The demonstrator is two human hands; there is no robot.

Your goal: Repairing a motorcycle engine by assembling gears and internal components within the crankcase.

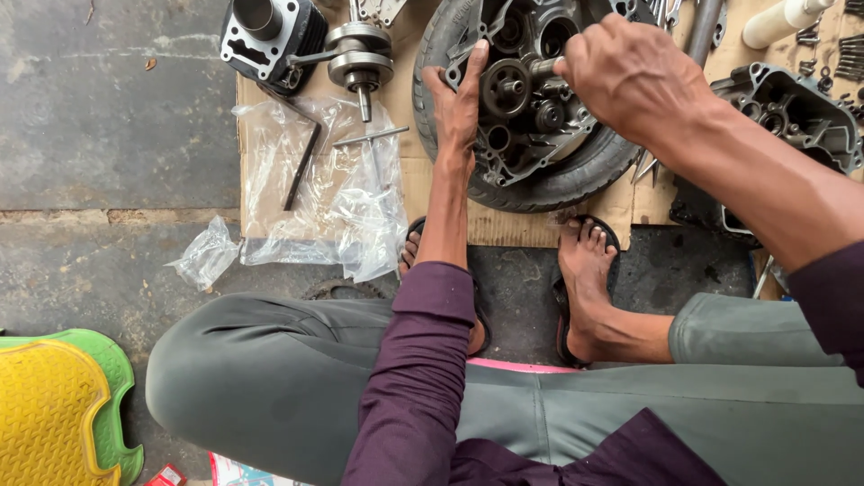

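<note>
Head view of a seated person working over an engine case (526, 117) that lies inside a tyre (576, 175) on a sheet of cardboard (513, 225) spread over a concrete floor (108, 117). The left hand (459, 103) lies flat on the near-left rim of the case, fingers straight and close together, fingertips pointing away from the body, pressing on the metal rather than gripping it. The right hand (630, 76) is curled into a fist over the upper right of the case, fingers clamped on a short metal shaft (543, 67) that projects beside a round gear (506, 87). To the left on the cardboard lie a finned cylinder block (270, 36), a crankshaft (360, 58), a bent black bar (301, 153) and a crumpled clear plastic bag (346, 193); a smaller scrap of plastic (207, 256) rests on the floor. A second case half (792, 112) sits to the right, near loose bolts (846, 54). Both sandalled feet rest at the cardboard's near edge; the right foot (585, 270) is fully visible. A yellow-and-green plastic stool (58, 405) stands at lower left.
</note>
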